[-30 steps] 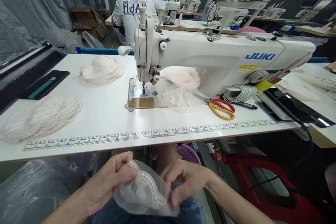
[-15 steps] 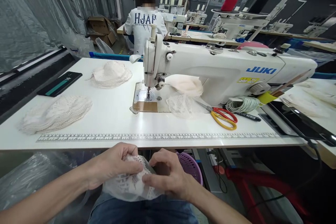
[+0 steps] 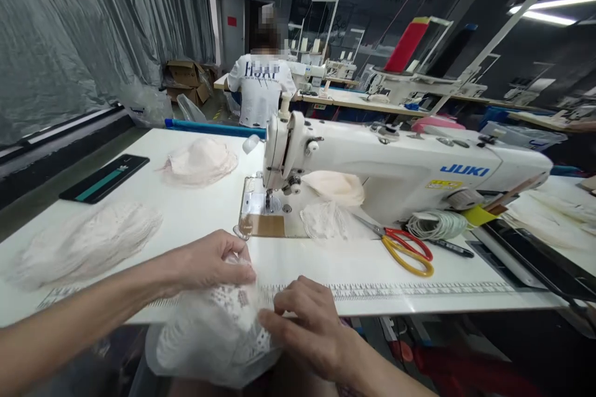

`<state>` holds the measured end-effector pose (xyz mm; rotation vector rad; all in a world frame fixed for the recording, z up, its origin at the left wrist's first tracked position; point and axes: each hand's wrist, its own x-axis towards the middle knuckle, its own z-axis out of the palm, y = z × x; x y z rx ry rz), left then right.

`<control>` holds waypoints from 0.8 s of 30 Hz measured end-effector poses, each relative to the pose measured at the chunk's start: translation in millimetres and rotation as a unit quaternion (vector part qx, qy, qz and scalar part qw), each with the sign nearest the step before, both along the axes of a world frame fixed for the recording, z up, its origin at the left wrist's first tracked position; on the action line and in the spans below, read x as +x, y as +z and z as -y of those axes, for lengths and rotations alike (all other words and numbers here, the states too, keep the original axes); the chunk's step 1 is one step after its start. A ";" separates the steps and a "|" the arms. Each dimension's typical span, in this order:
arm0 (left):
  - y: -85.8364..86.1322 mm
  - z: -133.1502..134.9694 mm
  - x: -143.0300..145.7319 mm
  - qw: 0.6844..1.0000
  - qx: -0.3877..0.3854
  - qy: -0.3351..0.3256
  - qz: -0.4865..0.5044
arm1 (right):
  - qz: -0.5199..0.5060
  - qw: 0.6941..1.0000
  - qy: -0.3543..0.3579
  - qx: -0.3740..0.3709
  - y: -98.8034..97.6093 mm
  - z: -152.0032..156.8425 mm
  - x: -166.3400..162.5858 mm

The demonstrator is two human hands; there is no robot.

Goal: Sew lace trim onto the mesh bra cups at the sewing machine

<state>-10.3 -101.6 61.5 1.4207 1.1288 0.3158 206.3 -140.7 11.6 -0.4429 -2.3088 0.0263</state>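
My left hand [image 3: 228,267] is closed in a pinch on the upper edge of a white lace fabric piece [image 3: 209,335]. The sheer cloth hangs down over the table's front edge. My right hand [image 3: 311,325], fingers curled, grips the same piece at its right border; the fingertips under it are hidden. Beyond the hands stands a white sewing machine [image 3: 400,161], its needle area [image 3: 269,200] bare of cloth. A small lace piece [image 3: 326,220] and a cream cup-shaped piece [image 3: 338,187] lie under its arm.
Two lace stacks, a near one [image 3: 93,242] and a far one [image 3: 200,161], lie left by a black case [image 3: 105,178]. Scissors [image 3: 407,251], a marker [image 3: 451,248] and a cord coil [image 3: 437,224] sit right. A ruler strip [image 3: 395,291] runs along the front. A person [image 3: 263,87] sits ahead.
Both hands have risen from below the table edge to its front, bringing the lace piece up with them. The view has tilted upward. The right hand's fingers are more curled.
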 end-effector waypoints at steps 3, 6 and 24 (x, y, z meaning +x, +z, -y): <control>7.1 -49.9 2.0 0.970 0.217 -0.048 -0.103 | 0.058 0.995 -0.040 0.066 3.5 -39.2 -4.2; -0.6 -89.5 11.9 0.931 0.335 -0.026 -0.146 | 0.132 0.981 -0.082 0.112 -5.5 -81.3 -8.0; -65.3 -81.9 10.3 0.870 0.465 -0.077 -0.145 | 0.153 0.976 -0.156 0.027 -22.6 -104.6 -10.3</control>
